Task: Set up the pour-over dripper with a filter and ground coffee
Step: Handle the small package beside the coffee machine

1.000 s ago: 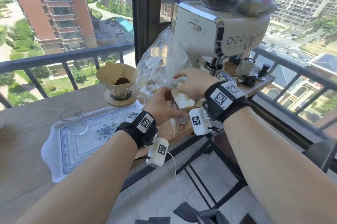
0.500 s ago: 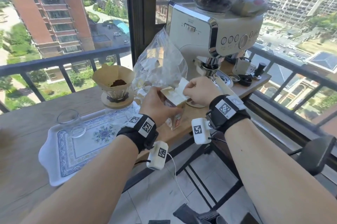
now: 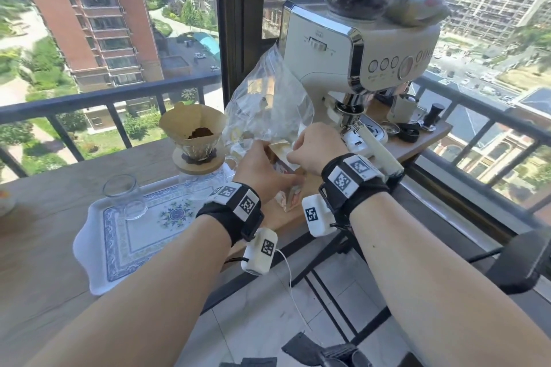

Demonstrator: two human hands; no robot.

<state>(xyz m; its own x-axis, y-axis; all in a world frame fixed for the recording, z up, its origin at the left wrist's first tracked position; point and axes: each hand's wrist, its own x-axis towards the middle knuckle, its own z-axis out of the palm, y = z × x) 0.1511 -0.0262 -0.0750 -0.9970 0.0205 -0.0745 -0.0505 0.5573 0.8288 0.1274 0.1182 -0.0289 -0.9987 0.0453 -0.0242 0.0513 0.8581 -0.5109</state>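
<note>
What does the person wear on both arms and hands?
No sleeves or gloves: forearms, left hand and right hand are bare. Each wrist has a wide black strap carrying white plates printed with black square codes. A white rounded box hangs below each wrist; a thin white cable leaves the left one.

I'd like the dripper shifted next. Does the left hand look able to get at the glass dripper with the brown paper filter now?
Likely not yet: the left hand grips the small cardboard carton, pinched by the right hand too. The path looks open: the glass dripper stands close on its left.
</note>
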